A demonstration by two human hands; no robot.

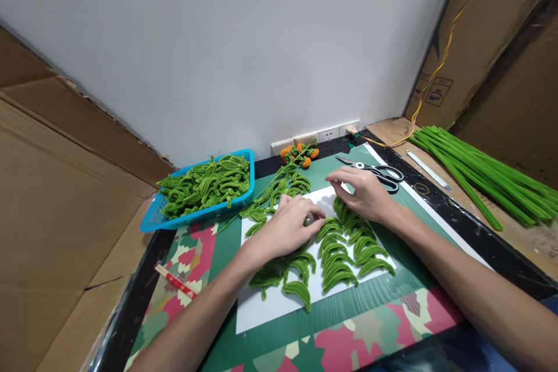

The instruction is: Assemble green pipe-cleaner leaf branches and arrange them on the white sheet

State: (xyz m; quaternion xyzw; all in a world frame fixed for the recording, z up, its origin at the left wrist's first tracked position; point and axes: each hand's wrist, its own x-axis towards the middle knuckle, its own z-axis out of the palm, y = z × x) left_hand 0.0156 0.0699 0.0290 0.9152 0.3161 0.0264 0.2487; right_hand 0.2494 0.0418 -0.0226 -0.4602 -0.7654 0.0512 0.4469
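Observation:
Curved green fuzzy pipe-cleaner leaves (335,261) lie in columns on a white sheet (274,317). Over the sheet's middle, my left hand (294,224) has its fingers curled, thumb and forefinger tips close together beside the upper end of one column. What might be between them is hidden. My right hand (360,189) is bent above the far end of the right-hand column, its thumb and fingertips drawn together; I cannot make out anything in them. Just behind the right hand lie black-handled scissors (383,174), partly covered by it.
A blue basket (251,177) heaped with more green leaves stands at the left. Orange flowers on a green stem (300,155) lie near the wall sockets (329,135). Long green pipe cleaners (483,174), a white pen (429,170) and a yellow cord (444,52) are at right.

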